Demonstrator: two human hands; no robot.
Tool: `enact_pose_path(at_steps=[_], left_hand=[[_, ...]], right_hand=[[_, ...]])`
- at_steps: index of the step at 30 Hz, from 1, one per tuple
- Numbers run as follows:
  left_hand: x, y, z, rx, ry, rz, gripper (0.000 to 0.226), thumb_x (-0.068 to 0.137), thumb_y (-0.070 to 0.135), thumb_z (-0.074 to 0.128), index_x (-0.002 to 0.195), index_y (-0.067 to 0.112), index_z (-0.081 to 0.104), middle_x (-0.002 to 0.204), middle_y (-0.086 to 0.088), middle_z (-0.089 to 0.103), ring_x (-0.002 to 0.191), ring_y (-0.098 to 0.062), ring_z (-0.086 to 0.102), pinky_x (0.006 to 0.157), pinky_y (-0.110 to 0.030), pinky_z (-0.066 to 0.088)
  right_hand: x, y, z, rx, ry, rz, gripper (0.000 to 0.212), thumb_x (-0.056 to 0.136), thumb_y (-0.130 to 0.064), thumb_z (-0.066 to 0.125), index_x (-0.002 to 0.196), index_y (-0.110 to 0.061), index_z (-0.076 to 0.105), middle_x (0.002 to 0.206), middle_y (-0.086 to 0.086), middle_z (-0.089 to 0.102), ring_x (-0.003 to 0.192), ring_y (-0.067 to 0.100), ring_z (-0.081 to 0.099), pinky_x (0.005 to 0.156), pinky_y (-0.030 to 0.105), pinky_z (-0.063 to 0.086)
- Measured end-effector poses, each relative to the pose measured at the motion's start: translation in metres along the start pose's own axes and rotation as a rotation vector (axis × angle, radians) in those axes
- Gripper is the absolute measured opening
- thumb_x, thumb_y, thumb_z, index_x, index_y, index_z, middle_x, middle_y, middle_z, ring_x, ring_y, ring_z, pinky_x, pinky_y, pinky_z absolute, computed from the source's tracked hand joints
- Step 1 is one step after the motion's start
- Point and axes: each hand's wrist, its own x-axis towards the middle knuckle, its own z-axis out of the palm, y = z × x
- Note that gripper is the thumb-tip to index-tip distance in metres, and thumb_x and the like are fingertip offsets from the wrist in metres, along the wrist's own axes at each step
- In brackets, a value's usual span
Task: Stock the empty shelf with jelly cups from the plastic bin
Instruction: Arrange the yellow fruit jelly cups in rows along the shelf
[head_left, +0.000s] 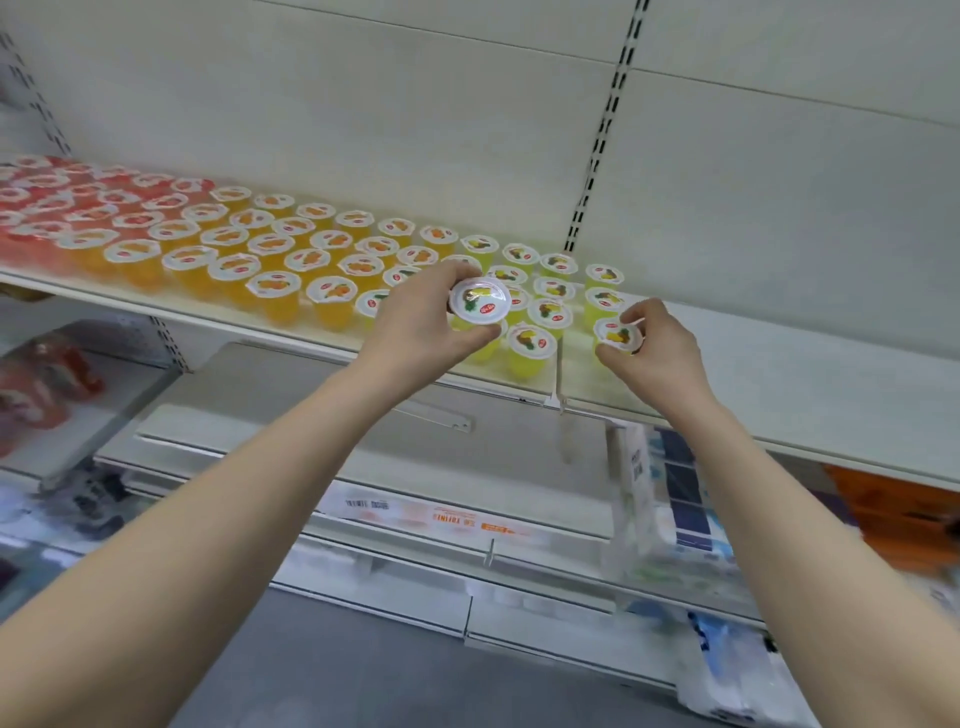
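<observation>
The left hand (421, 325) grips a jelly cup (479, 301); the right hand (655, 349) pinches a second cup (618, 335), seemingly touching the shelf (779, 374). Each should land upright beside the yellow rows (550, 310).

Both bare arms are reaching up from the bottom corners toward the middle of the frame. The left forearm (223, 499) is rising from the lower left, and the left hand (423, 322) is gripping a tilted jelly cup (479, 300), fingers curling over its top and thumb under it. The right forearm (810, 519) is rising from the lower right. The right hand (657, 351), just right of centre, is pinching a second jelly cup (618, 335) by its rim. The hands are hovering near each other, not touching.
</observation>
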Motion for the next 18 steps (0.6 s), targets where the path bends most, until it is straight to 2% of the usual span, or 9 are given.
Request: enact_pose_path(at_steps=[5, 9, 18], left_hand=[[0.004, 0.003, 0.003, 0.032, -0.028, 0.02, 0.055, 0.072, 0.046, 0.079, 0.119, 0.023, 0.061, 0.112, 0.008, 0.064, 0.101, -0.014, 0.059, 0.086, -0.04, 0.05], [0.006, 0.008, 0.005, 0.08, -0.022, 0.058, 0.059, 0.071, 0.051, 0.078, 0.119, 0.02, 0.062, 0.111, 0.005, 0.06, 0.102, -0.014, 0.055, 0.087, -0.032, 0.046], [0.016, 0.025, 0.025, 0.107, -0.008, 0.125, 0.055, 0.071, 0.054, 0.076, 0.116, 0.025, 0.062, 0.108, 0.006, 0.062, 0.104, -0.018, 0.054, 0.09, -0.036, 0.044]], right_hand=[[0.01, 0.009, 0.011, -0.034, -0.018, -0.017, 0.033, 0.081, -0.031, 0.071, 0.109, -0.018, 0.057, 0.107, -0.001, 0.061, 0.104, 0.024, 0.056, 0.079, 0.031, 0.037], [0.021, 0.013, 0.016, -0.021, -0.015, -0.018, 0.032, 0.083, -0.035, 0.071, 0.108, -0.021, 0.057, 0.109, -0.001, 0.061, 0.101, 0.021, 0.056, 0.081, 0.031, 0.039], [0.034, 0.022, 0.017, -0.064, -0.056, -0.046, 0.031, 0.085, -0.035, 0.069, 0.11, -0.024, 0.055, 0.112, 0.003, 0.057, 0.097, 0.024, 0.057, 0.078, 0.032, 0.038]])
